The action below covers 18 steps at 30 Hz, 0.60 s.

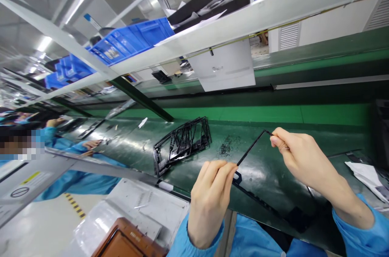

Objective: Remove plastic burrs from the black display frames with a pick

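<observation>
My left hand (209,196) is closed, its fingers pinched on a thin black frame (251,148) above the green work surface. My right hand (300,153) grips the same frame near its bent upper corner, thumb and forefinger pressed together. Between the hands one narrow side of the frame slants upward. A darker, wider strip (257,198) runs down and right from below my left fingers; whether it belongs to the frame I cannot tell. Beyond my left hand several similar black frames (182,143) lie in a pile. Small black scraps (229,145) are scattered beside that pile.
A white packet (367,178) lies at the right. Overhead runs a white shelf (212,38) with blue bins (133,40) and a hanging white sheet (223,64). At lower left are a brown tray (127,241) and a co-worker's hand (91,144) and blue sleeve.
</observation>
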Each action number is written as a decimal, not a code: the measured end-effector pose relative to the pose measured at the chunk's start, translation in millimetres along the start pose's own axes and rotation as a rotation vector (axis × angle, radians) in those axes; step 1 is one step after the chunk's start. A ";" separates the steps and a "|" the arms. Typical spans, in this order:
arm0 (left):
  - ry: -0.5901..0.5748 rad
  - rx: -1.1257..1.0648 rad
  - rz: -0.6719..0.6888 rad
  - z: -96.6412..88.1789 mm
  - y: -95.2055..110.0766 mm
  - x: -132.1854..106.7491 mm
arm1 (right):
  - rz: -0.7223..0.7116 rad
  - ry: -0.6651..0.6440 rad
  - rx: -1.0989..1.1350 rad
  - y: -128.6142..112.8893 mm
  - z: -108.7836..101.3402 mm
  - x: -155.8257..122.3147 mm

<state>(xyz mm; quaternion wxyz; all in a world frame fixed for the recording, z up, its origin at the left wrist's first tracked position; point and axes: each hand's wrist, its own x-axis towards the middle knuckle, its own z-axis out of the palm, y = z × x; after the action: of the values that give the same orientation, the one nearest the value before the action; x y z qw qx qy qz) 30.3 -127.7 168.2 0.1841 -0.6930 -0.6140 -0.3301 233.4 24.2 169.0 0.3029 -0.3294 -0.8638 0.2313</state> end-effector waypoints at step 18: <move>0.531 -0.887 -0.315 27.5 24.0 7.2 | 0.036 -0.163 0.040 7.2 22.6 8.6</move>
<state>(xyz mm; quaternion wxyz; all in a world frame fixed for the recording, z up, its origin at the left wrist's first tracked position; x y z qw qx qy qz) 60.3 -108.6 157.1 -0.0290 -0.4964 -0.4447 -0.7450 216.0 30.6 151.9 0.2339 -0.3189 -0.8748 0.2799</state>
